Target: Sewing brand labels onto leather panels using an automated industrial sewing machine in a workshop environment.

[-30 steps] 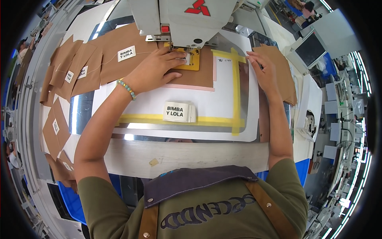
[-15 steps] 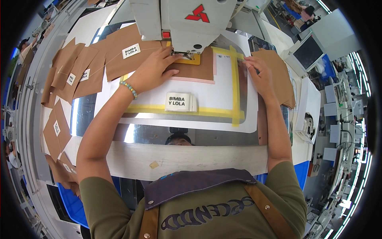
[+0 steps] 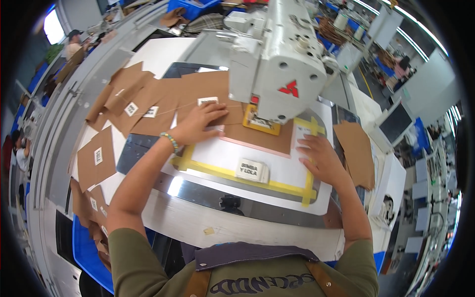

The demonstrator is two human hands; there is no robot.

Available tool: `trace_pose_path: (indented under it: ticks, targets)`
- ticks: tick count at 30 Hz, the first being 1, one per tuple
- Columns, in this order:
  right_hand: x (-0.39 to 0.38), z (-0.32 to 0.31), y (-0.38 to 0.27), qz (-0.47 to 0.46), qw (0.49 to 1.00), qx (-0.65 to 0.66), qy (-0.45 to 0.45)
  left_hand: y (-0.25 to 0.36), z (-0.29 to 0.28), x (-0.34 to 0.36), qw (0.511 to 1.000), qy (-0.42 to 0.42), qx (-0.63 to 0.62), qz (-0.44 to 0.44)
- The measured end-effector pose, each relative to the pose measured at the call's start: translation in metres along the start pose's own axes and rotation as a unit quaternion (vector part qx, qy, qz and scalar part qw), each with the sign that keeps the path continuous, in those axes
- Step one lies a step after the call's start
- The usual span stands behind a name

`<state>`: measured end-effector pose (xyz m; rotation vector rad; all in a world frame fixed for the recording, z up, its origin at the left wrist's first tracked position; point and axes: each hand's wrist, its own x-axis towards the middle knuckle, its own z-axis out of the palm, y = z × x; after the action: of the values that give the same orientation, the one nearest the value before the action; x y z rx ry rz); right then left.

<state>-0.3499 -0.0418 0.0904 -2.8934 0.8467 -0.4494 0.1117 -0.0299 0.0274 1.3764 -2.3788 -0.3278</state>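
My left hand [image 3: 198, 123], a beaded bracelet at its wrist, lies open with fingers spread on brown fabric [image 3: 232, 116], left of the yellow clamp frame [image 3: 271, 129] beneath a white sewing machine head [image 3: 277, 64]. My right hand [image 3: 319, 158] is open, fingers apart, over the right strip of yellow tape on a white template board [image 3: 222, 153]. Between and below my hands sits a stack of white printed labels [image 3: 251, 169]. Brown fabric on the board has a pink edge along its lower side. The needle point is hidden.
Labelled brown pieces, linked by threads, spread across the left [image 3: 148, 94] and hang over a blue bin [image 3: 84, 252]. A brown pile [image 3: 355, 156] and a small screen [image 3: 391, 123] are at the right. Co-workers [image 3: 74, 49] [image 3: 20, 151] sit along the far left.
The view has tilted up, showing more of the machine and workshop. My left hand has shifted left from the clamp frame. My right hand has moved toward me, fingers more spread.
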Motion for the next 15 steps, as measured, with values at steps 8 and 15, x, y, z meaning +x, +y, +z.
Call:
trace_pose_path:
  ticks: [8, 15]
  targets:
    - [-0.021, -0.002, 0.026, 0.030, 0.999, -0.031, 0.004, 0.004, 0.024, 0.024, 0.997, 0.076, -0.006, 0.025]
    - [-0.042, -0.008, 0.041, 0.144, 0.989, 0.015, -0.042, 0.034, 0.052, 0.028, 0.990, 0.096, -0.042, 0.093]
